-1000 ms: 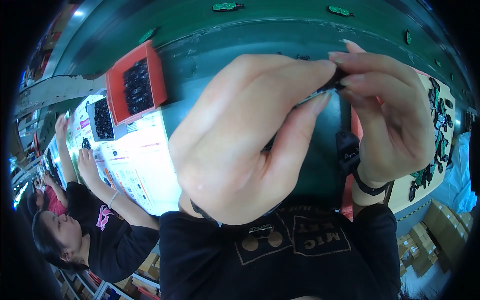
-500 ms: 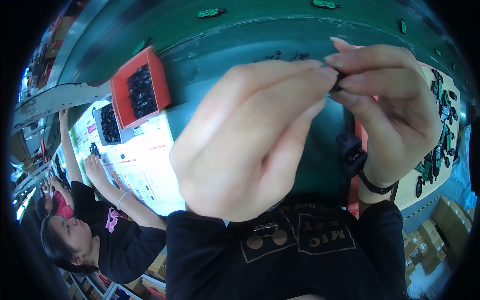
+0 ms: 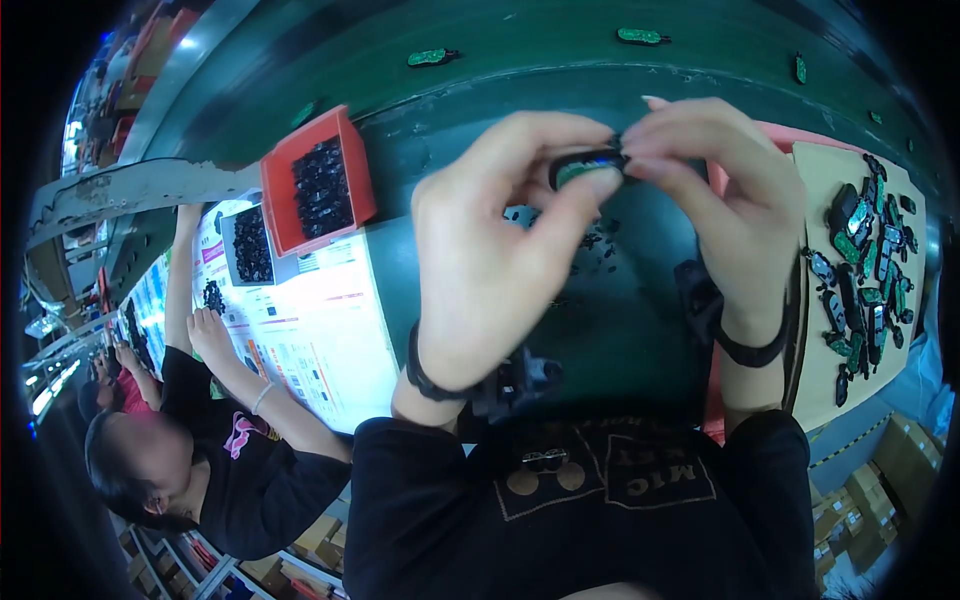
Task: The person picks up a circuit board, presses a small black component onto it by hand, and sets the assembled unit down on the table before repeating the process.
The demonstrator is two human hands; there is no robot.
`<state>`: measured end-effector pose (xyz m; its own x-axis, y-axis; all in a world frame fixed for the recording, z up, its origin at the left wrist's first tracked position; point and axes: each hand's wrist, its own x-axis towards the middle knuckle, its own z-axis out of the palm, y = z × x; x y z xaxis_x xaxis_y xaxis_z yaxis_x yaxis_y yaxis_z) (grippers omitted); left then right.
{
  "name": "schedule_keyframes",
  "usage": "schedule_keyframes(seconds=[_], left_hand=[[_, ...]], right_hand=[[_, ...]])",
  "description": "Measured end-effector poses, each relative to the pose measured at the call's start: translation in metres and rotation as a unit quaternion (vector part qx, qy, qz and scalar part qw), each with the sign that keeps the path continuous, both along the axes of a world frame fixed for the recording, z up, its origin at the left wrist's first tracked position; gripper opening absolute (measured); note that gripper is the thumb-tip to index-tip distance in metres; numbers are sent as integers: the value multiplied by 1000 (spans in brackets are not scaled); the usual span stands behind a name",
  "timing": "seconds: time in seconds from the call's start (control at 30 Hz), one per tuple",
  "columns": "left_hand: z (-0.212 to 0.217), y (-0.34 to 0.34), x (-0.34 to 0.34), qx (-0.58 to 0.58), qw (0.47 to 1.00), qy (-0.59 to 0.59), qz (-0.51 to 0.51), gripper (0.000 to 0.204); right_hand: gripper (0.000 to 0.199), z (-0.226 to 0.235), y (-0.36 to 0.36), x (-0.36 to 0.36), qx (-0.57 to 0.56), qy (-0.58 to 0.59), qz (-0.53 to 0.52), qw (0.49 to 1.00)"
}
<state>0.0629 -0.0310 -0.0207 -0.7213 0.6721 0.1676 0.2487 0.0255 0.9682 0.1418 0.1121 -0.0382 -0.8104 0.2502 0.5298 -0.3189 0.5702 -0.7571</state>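
Left hand (image 3: 490,235) clamping green-and-black part (image 3: 572,171), right hand (image 3: 748,210) pinching its end, red bin (image 3: 357,165) edging nine o'clock, green worktop (image 3: 640,350) lying open at six

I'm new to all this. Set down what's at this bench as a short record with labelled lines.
Left hand: pinches a black-and-green piece
Right hand: fingertips at the piece's end; what they pinch is hidden
Between hands: loose black bits
Left side: red bin and white bin, both holding black parts
Right side: tan sheet with many pieces
Far side: similar pieces, spaced apart
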Motion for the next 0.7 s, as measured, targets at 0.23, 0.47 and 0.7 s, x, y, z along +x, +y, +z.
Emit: schedule_keyframes(seconds=[0.23,0.47,0.7], left_hand=[[-97,-6,-83,-118,988,-32,94,14],[-99,-7,-97,-315,921,203,109,20],[-100,27,-178,-417,827,265,269,32]], right_hand=[[8,-44,11,-19,-299,-106,5,948],[9,-62,22,-24,-378,-136,20,916],[13,-71,31,-21,-538,-115,67,832]])
